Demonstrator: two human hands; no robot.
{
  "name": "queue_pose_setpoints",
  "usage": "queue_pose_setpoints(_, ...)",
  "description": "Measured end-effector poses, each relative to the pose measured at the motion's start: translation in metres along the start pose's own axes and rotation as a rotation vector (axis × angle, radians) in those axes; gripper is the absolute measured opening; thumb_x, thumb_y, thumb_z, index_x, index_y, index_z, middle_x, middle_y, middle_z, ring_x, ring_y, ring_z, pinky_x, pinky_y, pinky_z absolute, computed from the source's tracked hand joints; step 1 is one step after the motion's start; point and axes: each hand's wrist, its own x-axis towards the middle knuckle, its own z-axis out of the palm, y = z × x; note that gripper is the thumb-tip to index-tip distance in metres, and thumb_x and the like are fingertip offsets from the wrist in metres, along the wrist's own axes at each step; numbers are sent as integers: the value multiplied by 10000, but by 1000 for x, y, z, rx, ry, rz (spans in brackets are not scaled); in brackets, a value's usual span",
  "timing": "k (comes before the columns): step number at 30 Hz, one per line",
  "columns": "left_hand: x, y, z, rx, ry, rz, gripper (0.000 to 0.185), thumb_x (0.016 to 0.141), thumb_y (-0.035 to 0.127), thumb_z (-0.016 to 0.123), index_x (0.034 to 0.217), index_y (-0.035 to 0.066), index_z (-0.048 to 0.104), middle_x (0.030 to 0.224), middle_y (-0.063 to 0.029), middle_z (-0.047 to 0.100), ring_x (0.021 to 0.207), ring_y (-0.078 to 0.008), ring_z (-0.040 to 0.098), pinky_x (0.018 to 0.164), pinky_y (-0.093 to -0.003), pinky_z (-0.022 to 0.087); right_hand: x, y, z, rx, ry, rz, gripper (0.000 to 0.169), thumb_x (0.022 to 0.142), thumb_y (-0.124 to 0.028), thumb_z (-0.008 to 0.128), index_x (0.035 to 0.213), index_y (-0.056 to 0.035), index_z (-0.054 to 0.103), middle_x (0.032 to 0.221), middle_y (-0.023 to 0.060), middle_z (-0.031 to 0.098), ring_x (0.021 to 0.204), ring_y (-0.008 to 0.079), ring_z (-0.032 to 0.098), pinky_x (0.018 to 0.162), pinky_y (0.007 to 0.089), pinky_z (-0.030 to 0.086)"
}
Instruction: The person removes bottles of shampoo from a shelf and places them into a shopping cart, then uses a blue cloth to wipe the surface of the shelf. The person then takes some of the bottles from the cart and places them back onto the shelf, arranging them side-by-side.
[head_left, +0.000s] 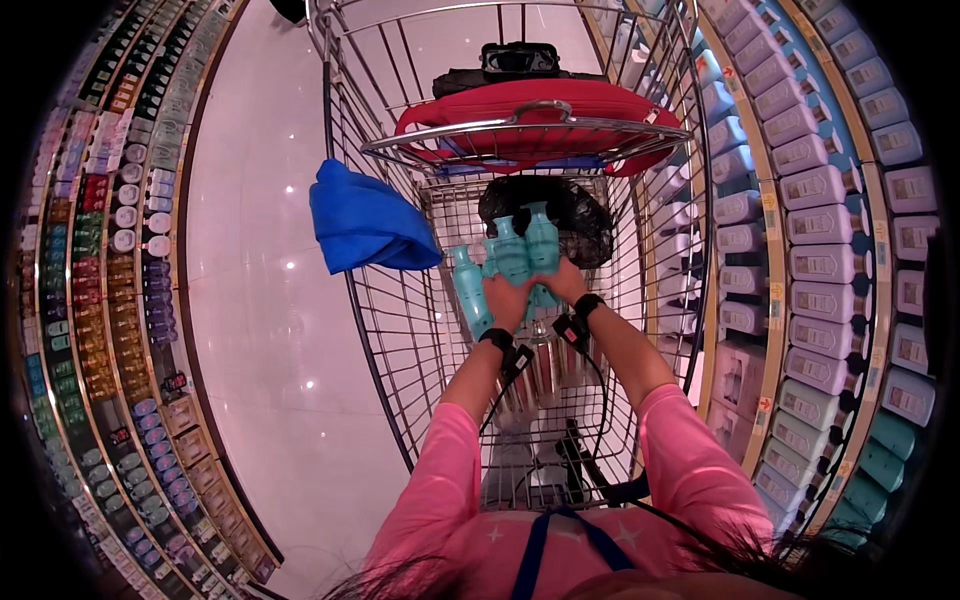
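Note:
Both my hands are inside a metal wire shopping cart (375, 300), close together among several turquoise plastic bottles. My left hand (505, 301) is closed around the lower part of a turquoise bottle (507, 251). Beside it, my right hand (561, 282) grips the base of another turquoise bottle (541, 241). A further turquoise bottle (470, 289) leans to the left of my left hand. My fingers are mostly hidden behind the hands and bottles. Just beyond the bottles lies a black plastic bag (592, 225). Several shiny bottles or tubes (525, 379) are below my wrists.
A blue cloth (367, 221) hangs over the cart's left rim. A red bag (540, 109) and a black device (520, 60) sit at the far end. Shelves of bottles (814, 232) flank the right; another stocked shelf (97, 300) stands left across the tiled floor (277, 337). Cables trail from both wrists.

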Motion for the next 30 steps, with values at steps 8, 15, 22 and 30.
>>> queue_pose_setpoints(8,2,-1,8,20,33,-13,578,642,376,724,932,-50,463,948,-211,467,863,-377,498,698,-437,444,27,36,51,201,111,-40,532,579,-367,739,894,29,576,872,212,616,835,343,599,703,403,476)
queue_pose_setpoints(15,-27,-43,22,102,171,66,545,662,348,715,897,-48,425,911,-208,457,857,-381,483,685,-429,444,-9,19,69,13,34,44,640,559,-381,750,955,65,518,942,241,555,878,382,556,743,426,466)
queue_pose_setpoints(22,-26,-50,22,207,86,87,519,669,284,711,909,-47,391,912,-204,451,888,-369,463,702,-413,443,-20,12,78,-107,34,59,633,585,-386,742,927,94,512,908,260,546,877,397,548,736,424,458)
queue_pose_setpoints(30,-38,-54,19,193,84,85,467,695,232,682,956,-32,398,961,-190,453,920,-363,478,712,-411,465,-48,12,79,-161,-83,99,661,653,-372,701,1039,90,429,1032,268,488,928,397,520,790,432,442)
